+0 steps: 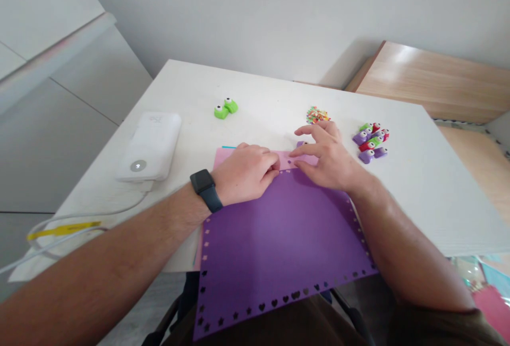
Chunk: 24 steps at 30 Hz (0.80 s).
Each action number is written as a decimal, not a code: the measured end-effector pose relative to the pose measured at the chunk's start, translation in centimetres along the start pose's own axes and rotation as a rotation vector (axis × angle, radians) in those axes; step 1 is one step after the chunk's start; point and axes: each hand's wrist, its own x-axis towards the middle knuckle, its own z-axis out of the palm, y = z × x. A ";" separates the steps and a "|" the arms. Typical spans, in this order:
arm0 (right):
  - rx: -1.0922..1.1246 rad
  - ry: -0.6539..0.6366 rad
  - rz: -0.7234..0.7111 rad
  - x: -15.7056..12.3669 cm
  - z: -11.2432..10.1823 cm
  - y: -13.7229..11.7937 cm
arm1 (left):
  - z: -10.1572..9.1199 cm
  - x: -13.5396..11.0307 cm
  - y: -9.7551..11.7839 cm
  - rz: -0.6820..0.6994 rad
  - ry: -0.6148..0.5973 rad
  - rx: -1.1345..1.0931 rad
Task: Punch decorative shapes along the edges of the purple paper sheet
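Note:
A purple sheet (279,239) with star and heart holes punched along its edges lies in front of me, hanging over the table's near edge. A pink sheet (289,160) lies under it and shows at the far edge. My left hand (247,171), with a dark watch on its wrist, rests closed at the purple sheet's far edge, fingertips pinched on the pink sheet. My right hand (324,157) lies beside it with fingers stretched out, pressing on the pink sheet. A small purple object peeks out under its fingers.
Two green frog-shaped punches (226,108) sit at the far middle of the white table (418,192). A pile of coloured confetti (317,115) and several small punches (371,141) lie right of my hands. A white power bank (150,145) with cables sits at left.

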 end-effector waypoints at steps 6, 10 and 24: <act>-0.060 -0.028 -0.004 0.0 1.2 0.3 | 0.1 0.0 0.0 0.012 0.006 0.000; -0.078 -0.013 0.008 0.1 1.9 0.2 | 0.2 0.0 -0.1 0.012 0.006 0.003; -0.096 -0.043 -0.010 0.3 2.5 -0.3 | 0.2 0.0 0.0 0.006 0.005 0.013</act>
